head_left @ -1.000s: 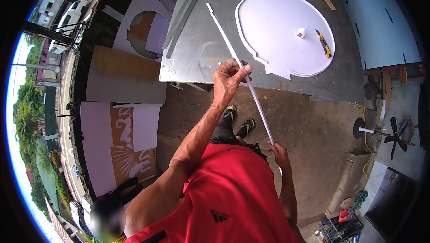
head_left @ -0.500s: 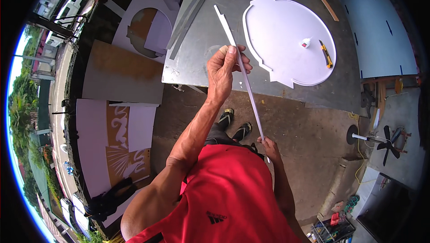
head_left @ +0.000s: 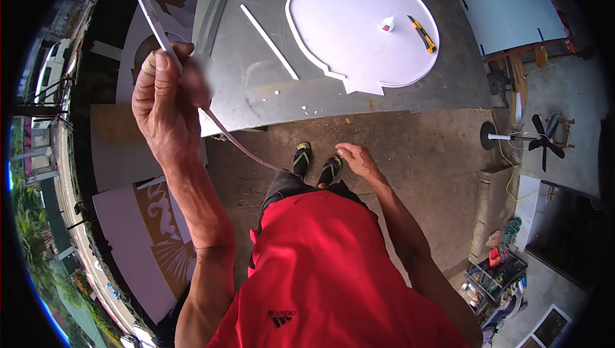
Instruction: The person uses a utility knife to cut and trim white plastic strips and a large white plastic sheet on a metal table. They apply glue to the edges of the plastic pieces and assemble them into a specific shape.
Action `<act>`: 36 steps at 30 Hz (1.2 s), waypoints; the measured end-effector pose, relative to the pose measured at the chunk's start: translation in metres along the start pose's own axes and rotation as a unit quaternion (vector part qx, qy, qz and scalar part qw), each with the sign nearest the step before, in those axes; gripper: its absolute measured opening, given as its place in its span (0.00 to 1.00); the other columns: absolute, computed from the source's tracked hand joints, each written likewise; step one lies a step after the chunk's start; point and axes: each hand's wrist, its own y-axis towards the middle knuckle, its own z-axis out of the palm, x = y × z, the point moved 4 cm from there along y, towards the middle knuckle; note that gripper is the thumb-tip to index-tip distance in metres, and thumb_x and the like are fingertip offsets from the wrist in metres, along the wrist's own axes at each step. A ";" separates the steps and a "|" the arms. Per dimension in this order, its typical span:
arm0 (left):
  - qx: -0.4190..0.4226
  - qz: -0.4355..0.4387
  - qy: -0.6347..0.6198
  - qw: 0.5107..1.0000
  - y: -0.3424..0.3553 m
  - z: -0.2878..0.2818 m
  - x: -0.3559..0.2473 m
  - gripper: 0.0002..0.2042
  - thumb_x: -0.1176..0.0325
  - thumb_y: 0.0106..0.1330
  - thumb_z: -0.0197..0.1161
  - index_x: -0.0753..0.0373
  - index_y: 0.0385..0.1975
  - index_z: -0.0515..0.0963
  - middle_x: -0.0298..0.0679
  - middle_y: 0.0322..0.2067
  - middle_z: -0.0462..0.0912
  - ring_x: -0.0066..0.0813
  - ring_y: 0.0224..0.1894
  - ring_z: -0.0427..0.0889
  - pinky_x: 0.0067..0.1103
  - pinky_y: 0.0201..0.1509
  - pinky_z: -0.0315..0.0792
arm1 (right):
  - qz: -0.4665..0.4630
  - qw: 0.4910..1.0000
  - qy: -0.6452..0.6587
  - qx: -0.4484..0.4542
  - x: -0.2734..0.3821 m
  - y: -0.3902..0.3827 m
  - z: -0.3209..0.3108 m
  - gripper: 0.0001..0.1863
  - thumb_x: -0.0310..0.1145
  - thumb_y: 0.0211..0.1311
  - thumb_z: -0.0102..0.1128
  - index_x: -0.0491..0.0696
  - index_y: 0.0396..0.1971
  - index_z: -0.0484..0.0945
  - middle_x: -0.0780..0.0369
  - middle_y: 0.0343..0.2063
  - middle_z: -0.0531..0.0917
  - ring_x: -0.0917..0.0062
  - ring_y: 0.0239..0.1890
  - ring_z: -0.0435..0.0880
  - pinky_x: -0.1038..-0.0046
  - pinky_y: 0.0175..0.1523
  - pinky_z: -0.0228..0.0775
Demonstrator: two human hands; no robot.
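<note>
Left hand (head_left: 168,85) pinches white strip (head_left: 151,16) beyond table's (head_left: 246,106) left edge; right hand (head_left: 360,161) empty, fingers loosely extended. Unsupported tail could kink against near-left corner.

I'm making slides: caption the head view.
Left hand holds a white strip; a white panel lies on the grey table.

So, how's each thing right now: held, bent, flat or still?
Left hand: closed around held strip
Held strip: bent
Right hand: empty, fingers loosely curled
Other strip: straight, lying on table
White panel: flat on table
Knife: lying on panel
Bottle: on panel, seemingly upright
Fan: seemingly still
</note>
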 end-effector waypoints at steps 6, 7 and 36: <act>-0.007 0.010 0.094 0.996 0.014 -0.018 -0.010 0.20 0.63 0.80 0.52 0.73 0.60 0.73 0.37 0.29 0.79 0.19 0.24 0.71 0.19 0.29 0.66 | 0.058 0.982 0.056 -0.171 -0.027 0.015 -0.106 0.14 0.35 0.74 0.56 0.42 0.49 0.82 0.58 0.37 0.88 0.76 0.37 0.86 0.72 0.46 0.77; -0.030 0.030 0.114 0.993 0.021 -0.022 -0.016 0.21 0.63 0.80 0.52 0.75 0.61 0.72 0.37 0.30 0.78 0.19 0.26 0.70 0.20 0.30 0.65 | 0.058 0.977 0.034 -0.203 -0.021 0.016 -0.126 0.14 0.35 0.74 0.56 0.42 0.49 0.82 0.59 0.37 0.88 0.76 0.37 0.85 0.73 0.45 0.77; -0.220 -0.046 0.445 0.867 0.006 -0.153 -0.054 0.16 0.58 0.74 0.64 0.64 0.47 0.86 0.27 0.22 0.75 0.11 0.22 0.65 0.13 0.25 0.56 | -0.285 0.929 -0.197 -0.128 0.123 0.178 0.090 0.35 0.40 0.72 0.57 0.35 0.70 0.58 0.45 0.70 0.62 0.52 0.74 0.57 0.58 0.76 0.54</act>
